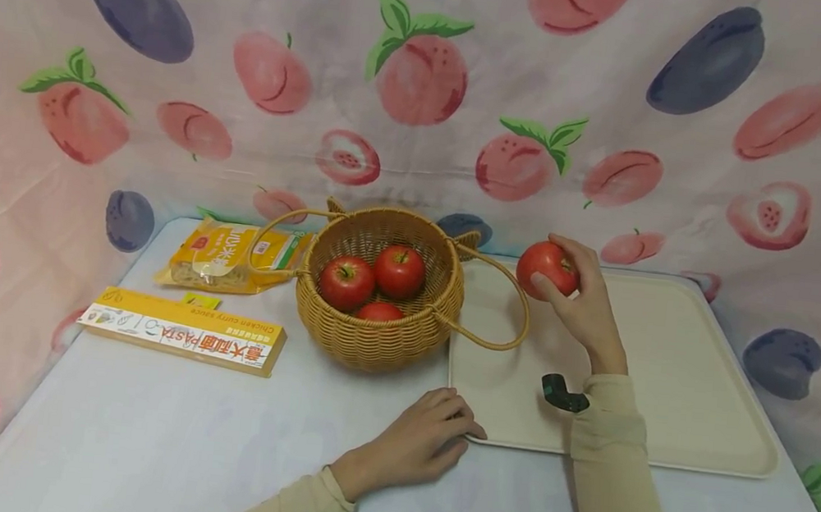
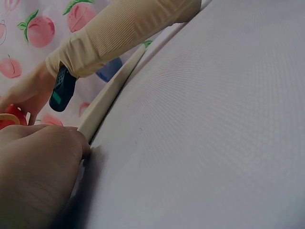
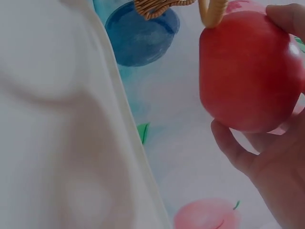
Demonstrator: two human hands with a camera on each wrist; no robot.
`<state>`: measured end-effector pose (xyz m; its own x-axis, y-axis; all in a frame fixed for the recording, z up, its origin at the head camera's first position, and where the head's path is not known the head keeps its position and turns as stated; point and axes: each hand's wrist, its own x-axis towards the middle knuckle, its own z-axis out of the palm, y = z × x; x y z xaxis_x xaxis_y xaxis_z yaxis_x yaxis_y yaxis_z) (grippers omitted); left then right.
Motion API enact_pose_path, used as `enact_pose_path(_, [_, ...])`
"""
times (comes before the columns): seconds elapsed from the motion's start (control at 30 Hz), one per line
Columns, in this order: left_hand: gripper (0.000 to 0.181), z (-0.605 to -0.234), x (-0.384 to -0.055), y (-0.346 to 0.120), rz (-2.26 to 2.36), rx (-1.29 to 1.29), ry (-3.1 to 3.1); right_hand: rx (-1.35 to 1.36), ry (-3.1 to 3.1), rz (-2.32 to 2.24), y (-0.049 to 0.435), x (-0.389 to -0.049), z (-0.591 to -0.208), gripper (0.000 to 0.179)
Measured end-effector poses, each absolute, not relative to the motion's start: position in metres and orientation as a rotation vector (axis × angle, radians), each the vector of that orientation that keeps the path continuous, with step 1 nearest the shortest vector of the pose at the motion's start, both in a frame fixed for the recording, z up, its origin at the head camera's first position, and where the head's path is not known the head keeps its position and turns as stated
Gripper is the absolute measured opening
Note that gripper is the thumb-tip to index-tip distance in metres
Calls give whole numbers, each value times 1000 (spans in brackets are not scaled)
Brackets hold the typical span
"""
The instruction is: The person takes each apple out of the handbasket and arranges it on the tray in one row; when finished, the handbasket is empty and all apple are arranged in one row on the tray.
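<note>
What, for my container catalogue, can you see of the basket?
The basket looks like tan woven wicker: round, open-topped, with two ear-like flaps and two looped handles spread outward. It stands upright on the table, one handle reaching over the tray. Three red fruits show inside.

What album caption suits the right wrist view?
A right hand grips a red apple, pale tray at frame left.

The white-covered worktop [image 1: 140, 444] carries a yellow food packet [image 1: 220, 261], a long pasta box [image 1: 176, 332], a round wicker basket [image 1: 372, 343] and, beside it, a cream tray [image 1: 709, 392].
</note>
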<state>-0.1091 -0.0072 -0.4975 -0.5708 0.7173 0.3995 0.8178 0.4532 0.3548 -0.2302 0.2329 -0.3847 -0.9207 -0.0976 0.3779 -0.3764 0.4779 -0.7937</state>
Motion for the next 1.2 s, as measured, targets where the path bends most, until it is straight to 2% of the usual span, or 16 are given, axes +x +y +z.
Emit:
enact_pose_path(0.33, [23, -499, -110, -7, -761, -1349, -2507, 324, -2617, 1435, 251, -253, -425, 61])
enact_pose_path(1.2, [23, -498, -110, -8, -771, -1337, -2516, 293, -2864, 1291, 251, -262, -452, 79])
